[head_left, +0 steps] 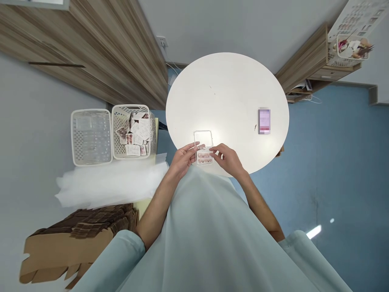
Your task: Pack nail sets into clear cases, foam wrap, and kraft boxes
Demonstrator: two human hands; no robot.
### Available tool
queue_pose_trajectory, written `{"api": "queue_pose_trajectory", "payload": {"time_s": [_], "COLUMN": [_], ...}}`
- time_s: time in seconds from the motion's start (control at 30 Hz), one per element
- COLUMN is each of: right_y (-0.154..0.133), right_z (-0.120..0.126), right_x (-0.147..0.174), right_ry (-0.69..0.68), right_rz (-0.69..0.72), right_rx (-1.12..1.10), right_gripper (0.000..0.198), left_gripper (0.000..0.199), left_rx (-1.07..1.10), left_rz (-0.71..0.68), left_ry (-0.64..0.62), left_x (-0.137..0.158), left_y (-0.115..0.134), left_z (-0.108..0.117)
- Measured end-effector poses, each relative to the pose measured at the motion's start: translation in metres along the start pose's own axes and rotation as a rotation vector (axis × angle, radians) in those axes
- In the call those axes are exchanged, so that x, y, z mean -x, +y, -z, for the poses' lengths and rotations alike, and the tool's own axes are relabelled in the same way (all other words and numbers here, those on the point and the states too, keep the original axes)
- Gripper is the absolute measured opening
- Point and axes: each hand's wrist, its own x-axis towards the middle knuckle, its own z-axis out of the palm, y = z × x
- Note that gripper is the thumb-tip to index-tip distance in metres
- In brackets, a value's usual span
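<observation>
A small clear plastic box [203,131] is at the near edge of the white round table, its lid folded back away from me. In its near half lies a card of false nails [204,155], pinkish-red pieces in two rows. My left hand [183,159] holds the box from the left, fingers reaching over the hinge side. On the right, my right hand [227,158] is closed, thumb and forefinger pinching at the upper right corner of the card, where card and box edge meet. Exactly how much of each the fingertips grip is hard to see.
A phone-like purple item [264,121] lies on the right of the table [227,81]. To the left stand a white basket of clear boxes [91,164] and a white basket of nail cards [130,157]. White wrapping [112,184] and flattened cardboard [67,251] are nearer me.
</observation>
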Motion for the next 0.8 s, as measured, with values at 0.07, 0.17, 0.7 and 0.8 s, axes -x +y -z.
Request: {"api": "queue_pose_trajectory", "payload": {"time_s": [0.07,0.17,0.7,0.8], "right_y": [-0.001,-0.001,0.016,0.013], "right_z": [-0.002,-0.004,-0.015,-0.016], "right_x": [0.001,0.0,-0.058,-0.062], "right_ry": [0.01,0.034,0.209,0.225], "right_rz": [-0.008,-0.013,-0.34,-0.343], "right_rx": [0.055,0.099,-0.506,-0.53], "right_gripper": [0.023,0.023,0.046,0.042], "left_gripper": [0.046,0.047,0.045,0.046], "left_rx": [-0.002,-0.004,0.006,0.026], "left_rz": [0.003,0.001,0.095,0.087], "left_ry": [0.008,0.008,-0.152,-0.19], "left_x": [0.001,0.002,0.008,0.01], "left_y": [0.001,0.001,0.003,0.003], "left_z": [-0.001,-0.001,0.011,0.014]}}
